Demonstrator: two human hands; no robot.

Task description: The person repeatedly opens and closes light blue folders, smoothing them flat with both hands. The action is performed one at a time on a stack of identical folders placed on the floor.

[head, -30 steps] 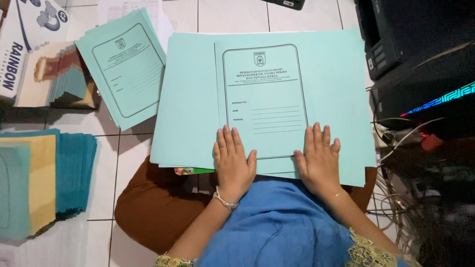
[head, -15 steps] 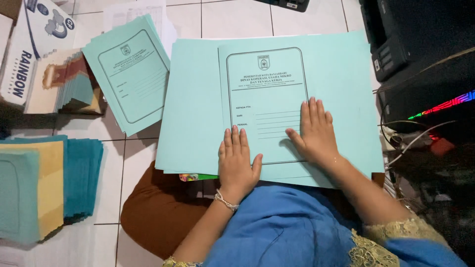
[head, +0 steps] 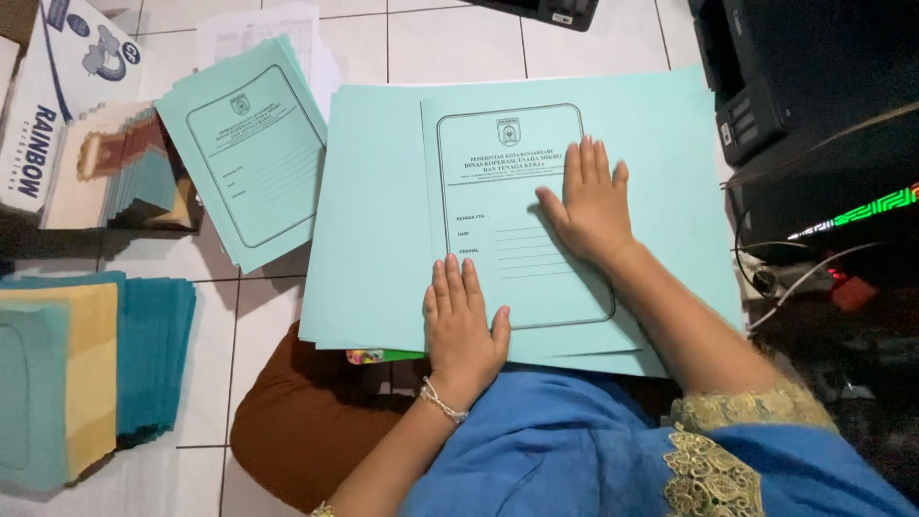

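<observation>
I count two hands: my left hand (head: 462, 321) and right hand (head: 592, 196) lie flat, fingers spread, on one printed folder (head: 498, 206) topping one pale-green stack (head: 373, 220).

The black printer (head: 766, 67) is cut off by the top and right edges — its far side lies in darkness. The teal-and-yellow paper stack (head: 86, 373) runs off the left edge. The small print on the light green folder cover (head: 517, 220) is partly hidden under the right hand (head: 589, 201) — its lower edge under the left hand (head: 464, 330).
</observation>
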